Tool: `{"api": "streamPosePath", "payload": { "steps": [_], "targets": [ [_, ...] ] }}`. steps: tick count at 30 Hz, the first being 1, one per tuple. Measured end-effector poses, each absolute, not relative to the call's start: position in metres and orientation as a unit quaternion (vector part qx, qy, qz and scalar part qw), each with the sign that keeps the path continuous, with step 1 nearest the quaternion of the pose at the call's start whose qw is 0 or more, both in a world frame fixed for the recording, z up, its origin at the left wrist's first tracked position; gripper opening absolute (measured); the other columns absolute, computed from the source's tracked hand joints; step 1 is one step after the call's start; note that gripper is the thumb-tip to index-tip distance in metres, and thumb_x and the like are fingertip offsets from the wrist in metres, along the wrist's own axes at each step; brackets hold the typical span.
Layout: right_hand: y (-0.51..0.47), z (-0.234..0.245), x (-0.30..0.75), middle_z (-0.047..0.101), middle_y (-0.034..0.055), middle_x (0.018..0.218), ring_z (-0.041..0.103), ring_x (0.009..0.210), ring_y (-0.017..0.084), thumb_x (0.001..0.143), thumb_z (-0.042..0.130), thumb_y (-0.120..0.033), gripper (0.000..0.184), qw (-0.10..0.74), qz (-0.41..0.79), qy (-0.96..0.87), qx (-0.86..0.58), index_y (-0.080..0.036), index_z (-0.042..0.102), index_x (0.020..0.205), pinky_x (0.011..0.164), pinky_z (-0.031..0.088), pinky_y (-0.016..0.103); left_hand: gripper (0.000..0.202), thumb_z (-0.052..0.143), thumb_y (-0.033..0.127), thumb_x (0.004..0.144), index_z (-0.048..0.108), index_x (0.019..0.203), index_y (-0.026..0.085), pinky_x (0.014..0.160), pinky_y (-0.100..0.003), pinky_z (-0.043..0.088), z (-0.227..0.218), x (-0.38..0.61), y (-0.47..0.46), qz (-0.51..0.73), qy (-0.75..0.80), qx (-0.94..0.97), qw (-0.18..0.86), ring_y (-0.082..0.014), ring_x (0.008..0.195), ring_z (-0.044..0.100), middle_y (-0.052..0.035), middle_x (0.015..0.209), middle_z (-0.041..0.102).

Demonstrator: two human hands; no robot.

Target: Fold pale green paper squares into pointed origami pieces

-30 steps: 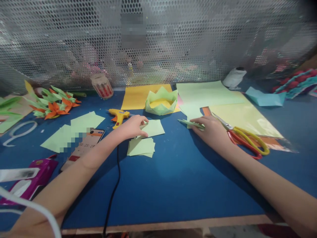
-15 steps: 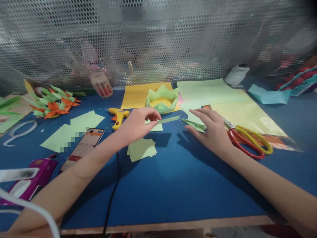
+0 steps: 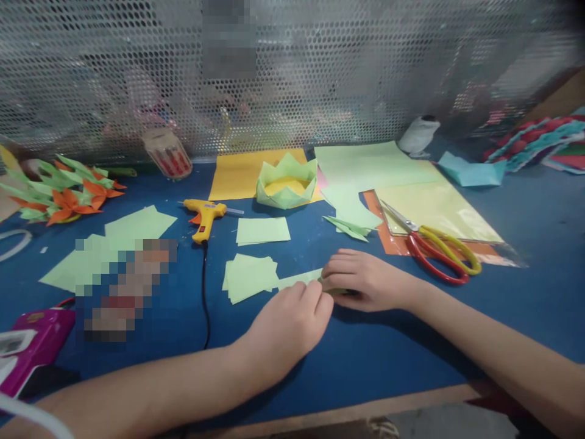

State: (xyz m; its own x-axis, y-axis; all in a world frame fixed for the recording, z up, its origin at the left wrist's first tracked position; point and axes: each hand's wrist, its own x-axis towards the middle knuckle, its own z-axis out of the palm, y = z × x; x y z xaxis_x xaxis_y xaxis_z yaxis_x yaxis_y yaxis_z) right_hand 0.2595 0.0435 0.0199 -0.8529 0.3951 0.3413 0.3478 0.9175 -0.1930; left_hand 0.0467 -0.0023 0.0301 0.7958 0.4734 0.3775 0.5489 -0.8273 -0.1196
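Both hands meet low over the blue table. My left hand (image 3: pixel 297 317) and my right hand (image 3: pixel 361 280) are closed on one light green paper piece (image 3: pixel 301 278), whose far edge shows above the left fingers; the rest of it is hidden. Left of the hands lies a loose stack of green paper squares (image 3: pixel 251 277), with more green paper rectangles (image 3: pixel 263 231) behind it. A few folded green paper pieces (image 3: pixel 350 227) lie beyond my right hand. Further back stands a green pointed paper ring (image 3: pixel 286 183) with a yellow bottom.
Red-and-yellow-handled scissors (image 3: pixel 439 250) lie at right on plastic-wrapped paper (image 3: pixel 439 210). A yellow glue gun (image 3: pixel 205 214) with a black cord lies at left. An orange-green paper flower wreath (image 3: pixel 68 192) and a jar (image 3: pixel 167 152) stand further back, near a perforated metal panel (image 3: pixel 292 79).
My left hand has brought a green paper piece down toward me. My right hand has left the folded pieces and closed on the same paper. The view has shifted slightly right.
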Motion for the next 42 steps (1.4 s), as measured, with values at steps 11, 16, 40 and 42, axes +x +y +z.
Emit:
{"api": "streamPosePath", "payload": {
  "steps": [11,16,40,42],
  "targets": [
    [0.055,0.017,0.259,0.053,0.0015,0.069,0.051,0.064,0.012,0.099,0.04,-0.023,0.027,0.196,0.119,-0.925,-0.302,-0.017,0.054,0.077,0.058,0.043,0.022,0.032,0.038,0.017,0.098,0.063,0.114,0.004,0.094,-0.036,0.045,-0.001,0.05,-0.013,-0.177,-0.268,-0.937,0.141,-0.0248,0.112,0.061,-0.0151,0.119,0.066],
    [0.055,0.015,0.262,0.056,0.0031,0.07,0.053,0.066,0.014,0.098,0.044,-0.023,0.023,0.25,0.057,-0.909,-0.329,-0.018,0.057,0.08,0.058,0.045,0.026,0.037,0.04,0.021,0.096,0.058,0.124,0.006,0.103,-0.037,0.038,0.0,0.048,-0.007,-0.141,-0.247,-0.951,0.117,-0.0258,0.128,0.048,-0.015,0.137,0.054],
    [0.052,0.02,0.258,0.064,0.007,0.083,0.055,0.074,0.016,0.096,0.043,-0.016,0.02,0.196,-0.035,-0.947,-0.251,-0.017,0.062,0.093,0.066,0.046,0.03,0.038,0.037,0.016,0.092,0.058,0.122,0.006,0.107,-0.039,0.035,0.002,0.045,-0.007,-0.165,-0.214,-0.96,0.079,-0.0287,0.129,0.046,-0.0162,0.133,0.056],
    [0.053,0.018,0.259,0.065,0.008,0.087,0.056,0.078,0.017,0.095,0.042,-0.016,0.02,0.2,0.001,-0.947,-0.253,-0.017,0.062,0.092,0.071,0.047,0.032,0.038,0.037,0.015,0.091,0.058,0.122,0.005,0.108,-0.04,0.035,0.001,0.046,-0.007,-0.17,-0.221,-0.957,0.077,-0.0302,0.13,0.045,-0.0174,0.135,0.055]
  ]
}}
